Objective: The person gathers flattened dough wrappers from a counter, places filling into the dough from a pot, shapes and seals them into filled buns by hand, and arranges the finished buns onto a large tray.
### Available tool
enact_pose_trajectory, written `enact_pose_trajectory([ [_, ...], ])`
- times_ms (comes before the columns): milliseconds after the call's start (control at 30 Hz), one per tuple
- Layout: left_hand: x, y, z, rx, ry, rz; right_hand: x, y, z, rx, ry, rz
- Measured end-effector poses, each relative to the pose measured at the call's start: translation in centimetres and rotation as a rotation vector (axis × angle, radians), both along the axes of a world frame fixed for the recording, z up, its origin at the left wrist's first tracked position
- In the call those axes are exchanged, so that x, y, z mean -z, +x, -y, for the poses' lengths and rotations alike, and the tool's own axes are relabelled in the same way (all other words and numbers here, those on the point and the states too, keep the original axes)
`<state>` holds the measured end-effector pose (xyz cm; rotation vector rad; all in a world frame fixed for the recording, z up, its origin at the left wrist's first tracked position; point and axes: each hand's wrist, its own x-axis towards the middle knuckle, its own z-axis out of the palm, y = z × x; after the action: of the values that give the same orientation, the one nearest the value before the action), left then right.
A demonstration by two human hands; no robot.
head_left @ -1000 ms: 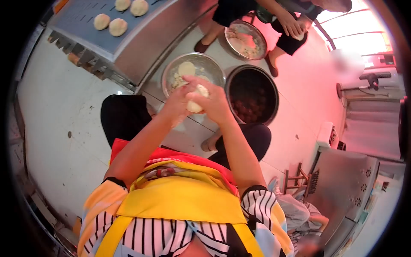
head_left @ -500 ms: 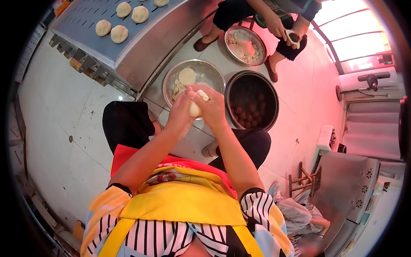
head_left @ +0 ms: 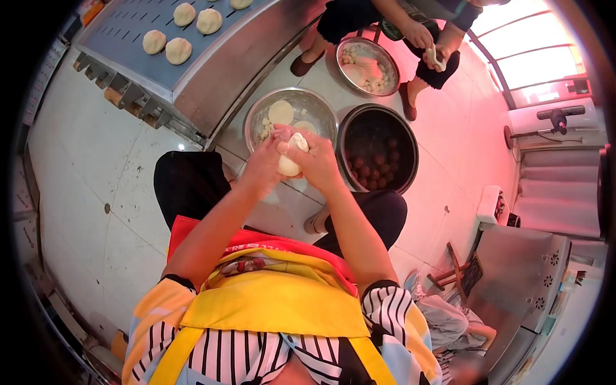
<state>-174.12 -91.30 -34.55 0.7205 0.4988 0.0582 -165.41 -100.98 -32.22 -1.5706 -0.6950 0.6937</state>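
Observation:
A pale piece of dough [head_left: 289, 166] is held between my two hands, just over the near edge of a steel bowl [head_left: 249, 122]. My left hand [head_left: 264, 159] wraps its left side, and my right hand [head_left: 316, 162] closes round its right side. A gathered white end of the dough pokes up between the fingers. Inside the bowl lie a flat round of dough [head_left: 281, 112] and small dough bits. Beside it stands a black pot [head_left: 414, 144] holding several dark balls [head_left: 372, 174].
Several round buns [head_left: 178, 51] sit on a blue slotted surface [head_left: 135, 61] at the upper left. Across from me a seated co-worker's hands [head_left: 431, 48] hold dough above another steel bowl [head_left: 342, 67]. Another person sits at the lower right near a wooden stool [head_left: 457, 273].
My fingers have shifted round the dough, and more of it shows now. The co-worker's hands have changed position on their dough. The stool at the lower right has tilted.

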Motion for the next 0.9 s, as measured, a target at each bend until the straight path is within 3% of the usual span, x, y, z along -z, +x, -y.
enact_pose_trajectory([
  [133,-0.6,0.2,1.3,-0.164,0.032,0.037,2.1,0.4,-0.7,0.056,0.063,0.204],
  [167,-0.7,0.1,0.6,-0.042,0.06,0.017,2.2,0.5,-0.5,0.036,0.107,0.232],
  [233,-1.1,-0.1,-1.5,0.206,0.115,-0.02,0.9,0.3,-0.2,-0.021,0.074,-0.009],
  [267,-1.0,-0.1,-1.1,0.136,0.099,-0.014,0.4,0.2,-0.1,-0.049,0.058,-0.127],
  [367,-0.7,0.5,0.4,-0.062,0.074,0.019,1.8,0.2,-0.9,0.073,0.038,0.256],
  [433,-0.8,0.3,1.1,-0.166,0.065,0.022,1.3,0.2,-0.8,0.031,0.075,0.214],
  [533,-0.3,0.0,-1.4,0.163,-0.009,0.006,0.5,0.2,-0.1,-0.044,0.044,-0.059],
  [567,-0.4,-0.1,-0.8,0.087,-0.001,0.005,0.3,0.2,0.1,-0.072,0.02,-0.184],
  [667,-0.4,0.2,0.9,-0.091,0.016,0.018,2.3,0.4,-0.6,0.049,-0.048,0.25],
  [733,0.0,0.1,1.0,-0.126,0.004,0.024,2.2,0.5,-0.9,0.001,0.084,0.192],
  [833,0.5,-0.2,-2.2,0.228,0.069,-0.01,0.8,0.3,-0.5,-0.071,0.096,-0.036],
  [867,0.6,-0.3,-1.6,0.145,0.076,-0.014,0.4,0.3,-0.4,-0.095,0.071,-0.13],
  [900,0.2,-0.2,-0.5,0.062,0.086,-0.014,0.8,0.5,-0.4,-0.077,0.053,-0.034],
])
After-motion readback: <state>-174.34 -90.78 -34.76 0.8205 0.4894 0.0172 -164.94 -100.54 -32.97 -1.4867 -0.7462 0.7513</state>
